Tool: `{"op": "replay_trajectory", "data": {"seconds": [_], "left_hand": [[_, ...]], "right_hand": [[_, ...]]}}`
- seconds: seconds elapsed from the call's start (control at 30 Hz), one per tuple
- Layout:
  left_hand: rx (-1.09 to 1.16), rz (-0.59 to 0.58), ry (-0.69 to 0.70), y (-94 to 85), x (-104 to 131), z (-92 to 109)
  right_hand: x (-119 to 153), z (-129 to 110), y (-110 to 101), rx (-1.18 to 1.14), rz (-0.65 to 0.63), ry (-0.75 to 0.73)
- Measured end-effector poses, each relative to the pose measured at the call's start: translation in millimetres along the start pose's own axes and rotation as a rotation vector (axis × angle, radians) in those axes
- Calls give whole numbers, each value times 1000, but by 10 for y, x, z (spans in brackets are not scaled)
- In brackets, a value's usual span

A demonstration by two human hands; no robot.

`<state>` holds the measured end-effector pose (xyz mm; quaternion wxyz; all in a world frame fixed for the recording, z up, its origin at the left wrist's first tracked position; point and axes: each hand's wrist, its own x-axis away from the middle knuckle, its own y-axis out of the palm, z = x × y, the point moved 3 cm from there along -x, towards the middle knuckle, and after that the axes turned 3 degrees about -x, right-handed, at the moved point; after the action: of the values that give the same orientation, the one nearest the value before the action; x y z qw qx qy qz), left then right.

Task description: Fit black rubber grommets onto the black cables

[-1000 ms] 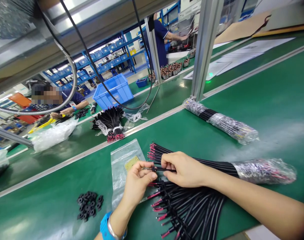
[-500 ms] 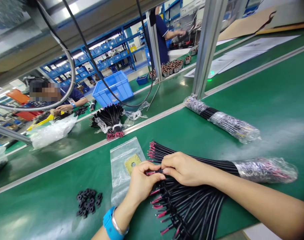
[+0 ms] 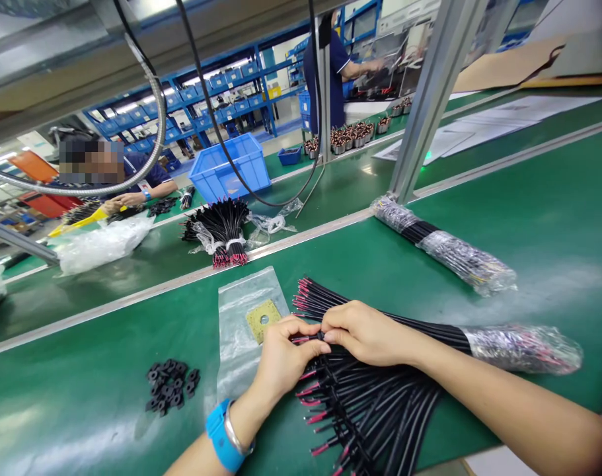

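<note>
My left hand (image 3: 283, 360) pinches a black cable near its stripped end, where red wire tips (image 3: 301, 340) stick out, with a small black part between the fingertips. Thumb and fingers of my right hand (image 3: 365, 334) are closed on the same cable, right against my left fingertips. Below my hands fan out several black cables (image 3: 384, 403) with black pieces near their red ends. Behind my right hand lies a straight cable bundle (image 3: 429, 327), its far end in clear wrap (image 3: 523, 347). A pile of small black grommet-like parts (image 3: 172, 390) sits to the left.
A clear zip bag (image 3: 236, 340) lies under a yellow square pad (image 3: 265, 320) with a hole. Another wrapped cable bundle (image 3: 444, 244) rests farther right. Beyond the metal rail (image 3: 301, 235) are tied cables (image 3: 226, 228) and a blue bin (image 3: 234, 168). Two people work behind.
The view has tilted slightly, shifting the background. Both hands keep their pinch on the cable; my fingers have barely moved.
</note>
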<state>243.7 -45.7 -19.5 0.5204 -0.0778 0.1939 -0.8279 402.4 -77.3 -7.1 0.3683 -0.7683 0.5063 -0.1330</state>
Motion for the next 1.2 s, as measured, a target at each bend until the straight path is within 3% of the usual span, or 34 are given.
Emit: {"op": "replay_trajectory", "data": {"seconds": [0.17, 0.3, 0.47, 0.67, 0.9, 1.03, 1.2], "left_hand": [[-20, -13, 13, -12, 33, -1], [-88, -129, 74, -122, 160, 63], [-161, -235, 133, -235, 356, 126], [-149, -336, 148, -164, 477, 251], [-166, -293, 175, -185, 428, 252], [-265, -210, 180, -540, 334, 320], [-560, -7, 9, -1440, 393, 216]], "right_hand": [[0, -51, -54, -34, -42, 2], [24, -58, -106, -26, -79, 17], [39, -13, -2, 313, -15, 126], [-30, -58, 195, 703, -11, 219], [-32, -106, 276, 872, 5, 194], [-21, -129, 267, 829, -20, 197], [-21, -85, 318, 833, -27, 99]]}}
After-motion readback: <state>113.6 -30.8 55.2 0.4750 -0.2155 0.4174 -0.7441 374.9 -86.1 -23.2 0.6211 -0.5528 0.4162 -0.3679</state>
